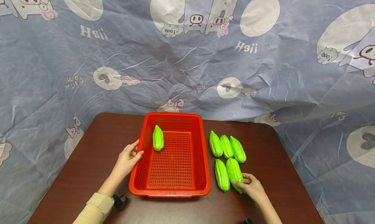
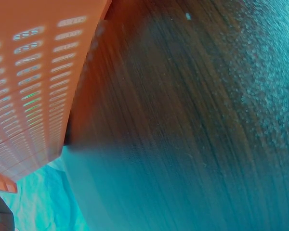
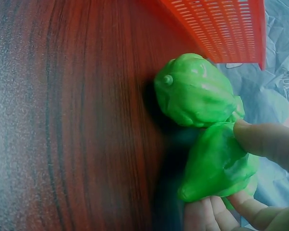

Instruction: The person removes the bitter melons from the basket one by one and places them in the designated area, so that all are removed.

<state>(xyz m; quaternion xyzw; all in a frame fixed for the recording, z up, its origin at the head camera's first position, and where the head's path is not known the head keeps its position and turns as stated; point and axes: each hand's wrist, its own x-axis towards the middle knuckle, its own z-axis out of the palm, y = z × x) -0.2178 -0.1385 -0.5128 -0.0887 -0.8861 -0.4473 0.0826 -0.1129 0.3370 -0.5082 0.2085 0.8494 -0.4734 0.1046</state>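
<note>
A red plastic basket [image 1: 170, 193] with slotted walls stands mid-table. My left hand [image 1: 128, 158] holds its left rim, thumb over the top edge; the left wrist view shows the basket's outer wall [image 2: 33, 91] and only a bit of finger. One bright green, ridged gourd [image 1: 158, 138] lies inside the basket, near its far left. On the right, my right hand [image 1: 252, 186] grips the near end of another green gourd [image 1: 234, 172], thumb on one side and fingers on the other. Right beside that one lies a further gourd [image 3: 195, 91].
Three more green gourds [image 1: 227, 146] lie in a row behind the gripped one, right of the basket. The dark brown table [image 1: 272, 159] ends at a grey-blue printed cloth [image 1: 187, 61] hanging behind. A black wrist device [image 1: 119, 201] sits by the left sleeve.
</note>
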